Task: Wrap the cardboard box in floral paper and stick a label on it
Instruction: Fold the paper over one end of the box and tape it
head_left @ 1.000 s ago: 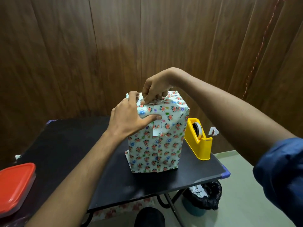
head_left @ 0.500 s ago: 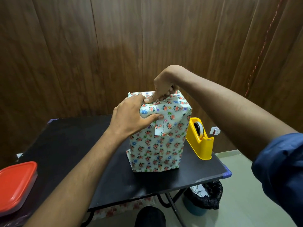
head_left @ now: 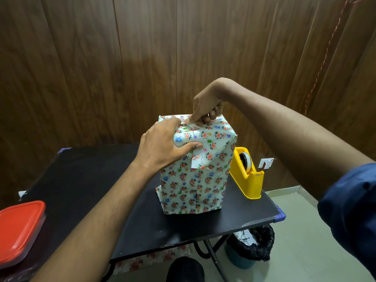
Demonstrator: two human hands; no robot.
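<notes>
The box wrapped in floral paper [head_left: 200, 180] stands upright on the black table [head_left: 85, 180]. My left hand [head_left: 162, 145] grips its upper left corner, thumb pressed on the front face and fingers over the top. My right hand [head_left: 205, 110] rests on the top face with the index finger pressing along the folded paper there. A small white label or tape strip [head_left: 197, 159] hangs on the front just below my left thumb. The far side of the box is hidden.
A yellow tape dispenser [head_left: 247, 174] stands right of the box, close to it. A red-lidded container [head_left: 19, 231] sits at the table's near left edge. A bin lined with a black bag [head_left: 251, 245] is on the floor under the right corner. Wooden wall panels stand behind.
My right hand has slid rightward along the top of the box, its index finger pressing the fold. My left hand has kept its hold on the upper left corner.
</notes>
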